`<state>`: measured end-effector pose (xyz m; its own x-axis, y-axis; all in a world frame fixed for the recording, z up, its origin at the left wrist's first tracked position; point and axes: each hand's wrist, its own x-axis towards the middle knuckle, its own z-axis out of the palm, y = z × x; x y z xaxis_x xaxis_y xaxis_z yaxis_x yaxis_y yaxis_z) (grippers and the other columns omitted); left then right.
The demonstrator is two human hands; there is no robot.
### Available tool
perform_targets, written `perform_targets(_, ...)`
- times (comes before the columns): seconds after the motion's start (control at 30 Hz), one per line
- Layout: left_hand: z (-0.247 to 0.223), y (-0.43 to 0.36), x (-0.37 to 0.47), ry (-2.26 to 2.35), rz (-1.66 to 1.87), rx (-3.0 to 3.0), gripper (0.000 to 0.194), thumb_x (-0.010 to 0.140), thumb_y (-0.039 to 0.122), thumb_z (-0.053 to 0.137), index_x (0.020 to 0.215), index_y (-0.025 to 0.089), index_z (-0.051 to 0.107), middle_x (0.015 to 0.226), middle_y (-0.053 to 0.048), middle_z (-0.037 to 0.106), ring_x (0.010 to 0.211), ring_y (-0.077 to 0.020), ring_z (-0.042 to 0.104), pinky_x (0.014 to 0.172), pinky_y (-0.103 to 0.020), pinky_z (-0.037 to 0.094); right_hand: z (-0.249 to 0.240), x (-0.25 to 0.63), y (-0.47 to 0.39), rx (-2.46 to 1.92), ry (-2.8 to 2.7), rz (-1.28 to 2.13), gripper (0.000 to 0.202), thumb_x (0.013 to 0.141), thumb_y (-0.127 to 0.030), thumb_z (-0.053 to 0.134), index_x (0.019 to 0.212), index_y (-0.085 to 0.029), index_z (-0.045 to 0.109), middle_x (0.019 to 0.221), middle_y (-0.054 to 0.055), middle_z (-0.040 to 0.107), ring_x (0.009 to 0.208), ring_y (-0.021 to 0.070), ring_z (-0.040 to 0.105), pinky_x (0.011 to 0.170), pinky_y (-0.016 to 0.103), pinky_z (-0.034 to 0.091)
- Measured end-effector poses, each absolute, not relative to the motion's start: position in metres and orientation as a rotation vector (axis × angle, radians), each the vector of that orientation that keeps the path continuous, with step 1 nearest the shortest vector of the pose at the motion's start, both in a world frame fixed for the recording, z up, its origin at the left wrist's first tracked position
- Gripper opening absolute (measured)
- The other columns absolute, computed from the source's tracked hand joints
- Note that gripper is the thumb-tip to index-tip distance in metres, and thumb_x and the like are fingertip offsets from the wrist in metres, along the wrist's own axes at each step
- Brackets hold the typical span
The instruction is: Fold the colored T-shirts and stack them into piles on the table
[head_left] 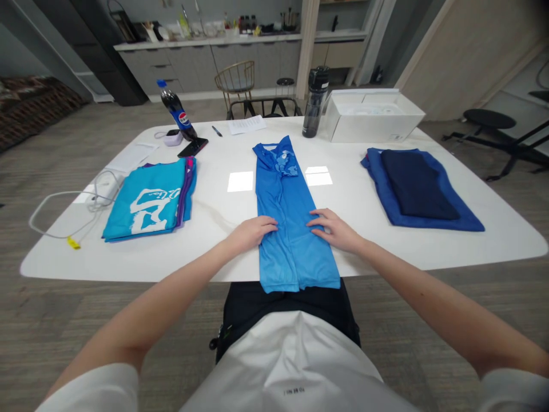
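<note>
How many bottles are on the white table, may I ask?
2: the cola bottle at back left and the dark bottle left of the white box; the box may hide others.

Streaky gray-brown floor (184, 343). Gray cabinets (189, 66) under a pale, cluttered counter (274, 38) along the far wall. Gold wire chair (237, 77) nearby. Black round stool (489, 118) at right. Light reflections on the white tabletop (218, 229).
</note>
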<state>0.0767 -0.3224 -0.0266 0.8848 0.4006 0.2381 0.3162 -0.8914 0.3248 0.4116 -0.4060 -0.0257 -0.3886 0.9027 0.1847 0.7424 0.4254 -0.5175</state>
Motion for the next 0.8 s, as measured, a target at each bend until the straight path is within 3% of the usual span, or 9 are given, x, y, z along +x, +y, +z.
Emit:
perform_targets(0.17,-0.017,-0.365,0.042,0.292,0.267,2.703,0.054,0.090,0.002,0.047,0.132,0.029,0.068,0.144,-0.004,0.062,0.139,-0.0198,0.053,0.119,-0.038,0.044,-0.014,0.431,-0.438,-1.328,-2.386,0.895,0.036,0.100,-0.037,0.047,0.093,-0.030,0.081,0.141,0.007,0.061,0.142,0.0301,0.045,0.123,0.063,0.011)
perform_targets(0.33,-0.011,-0.373,0.038,0.301,0.215,2.602,0.046,0.098,0.010,0.045,0.131,0.031,0.070,0.148,-0.004,0.059,0.143,-0.0196,0.048,0.122,-0.037,0.040,-0.006,0.440,-0.447,-1.306,-2.483,1.094,0.032,0.099,-0.042,0.052,0.096,-0.031,0.082,0.154,0.004,0.050,0.152,0.0305,0.031,0.124,0.061,0.002)
perform_targets(0.53,-0.005,-0.371,0.045,0.258,0.232,2.586,0.029,0.103,0.031,0.049,0.114,0.030,0.076,0.133,-0.006,0.068,0.137,-0.0215,0.054,0.119,-0.038,0.043,-0.003,0.432,-0.451,-1.306,-2.524,0.991,0.021,0.093,-0.044,0.064,0.092,-0.031,0.081,0.146,0.008,0.055,0.147,0.0329,0.037,0.123,0.062,0.005)
perform_targets(0.73,0.000,-0.385,0.045,0.191,0.172,2.640,0.026,0.104,0.032,0.047,0.107,0.028,0.073,0.116,-0.007,0.071,0.126,-0.0204,0.059,0.128,-0.047,0.022,0.004,0.423,-0.458,-1.247,-2.577,0.933,0.013,0.092,-0.033,0.067,0.092,-0.033,0.080,0.117,0.006,0.065,0.123,0.0264,0.056,0.122,0.060,0.008)
perform_targets(0.8,0.001,-0.386,0.047,0.225,0.199,2.573,0.025,0.104,0.031,0.048,0.105,0.027,0.072,0.111,-0.007,0.071,0.117,-0.0192,0.062,0.125,-0.046,0.027,0.010,0.421,-0.456,-1.201,-2.544,0.968,0.015,0.094,-0.032,0.065,0.091,-0.031,0.080,0.107,0.006,0.067,0.112,0.0242,0.060,0.120,0.057,0.018)
